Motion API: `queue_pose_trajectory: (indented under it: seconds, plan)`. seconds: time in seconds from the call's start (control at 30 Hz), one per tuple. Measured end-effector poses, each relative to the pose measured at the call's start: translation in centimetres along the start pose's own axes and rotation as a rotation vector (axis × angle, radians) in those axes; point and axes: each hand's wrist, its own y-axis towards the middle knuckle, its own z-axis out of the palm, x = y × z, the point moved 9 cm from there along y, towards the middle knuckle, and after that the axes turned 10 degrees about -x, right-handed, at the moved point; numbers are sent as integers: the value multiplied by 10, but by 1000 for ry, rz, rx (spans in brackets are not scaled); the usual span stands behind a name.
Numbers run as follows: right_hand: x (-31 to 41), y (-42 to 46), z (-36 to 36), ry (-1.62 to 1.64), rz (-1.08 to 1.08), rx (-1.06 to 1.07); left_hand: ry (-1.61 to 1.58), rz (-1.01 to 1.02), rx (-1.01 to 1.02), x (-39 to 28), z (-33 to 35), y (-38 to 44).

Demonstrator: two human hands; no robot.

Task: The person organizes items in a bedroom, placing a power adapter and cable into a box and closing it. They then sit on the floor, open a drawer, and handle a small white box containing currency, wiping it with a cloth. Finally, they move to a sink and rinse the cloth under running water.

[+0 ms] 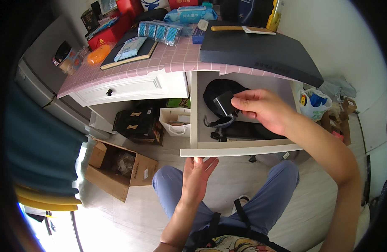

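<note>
Over the pulled-out white drawer [240, 150], my right hand [264, 107] pinches a small flat black object [225, 103] between thumb and fingers. One side of it has a shiny, clear strip; I cannot tell exactly what it is. Below it in the drawer is a black cap [217, 86], partly covered by the object and my hand. A long black item [250, 130] lies nearer the drawer front, its right end hidden by my forearm. My left hand [196, 176] rests its fingertips against the drawer's front panel, fingers spread, holding nothing.
A knife [244, 29] lies on a dark slab [256, 52] above the drawer. A notebook [130, 53] and several packets share the checked tabletop [171, 58]. An opened cardboard box [143, 170] stands on the floor at left; plastic bags [316, 100] are at right.
</note>
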Motion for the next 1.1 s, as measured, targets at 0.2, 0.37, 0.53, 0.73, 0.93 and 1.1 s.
queue_pose_trajectory:
  seconds: [0.2,0.37,0.53,0.73,0.93,1.1]
  plan:
    - [-3,-6,-9,124,17,-42,2,-5,-12,4,-2,2]
    - [9,-19,-12,139,-2,-34,3,-9,4,5,-3,3]
    - [6,-31,-18,232,56,29,10,-7,-14,1,0,0]
    - [64,-43,-55,-1277,-744,-315,17,-3,-18,2,2,0]
    - [26,-7,-75,-1729,-487,-113,-8,9,-6,1,0,0]
    - [25,3,-69,-1856,-667,-178,-11,0,-15,1,1,-1]
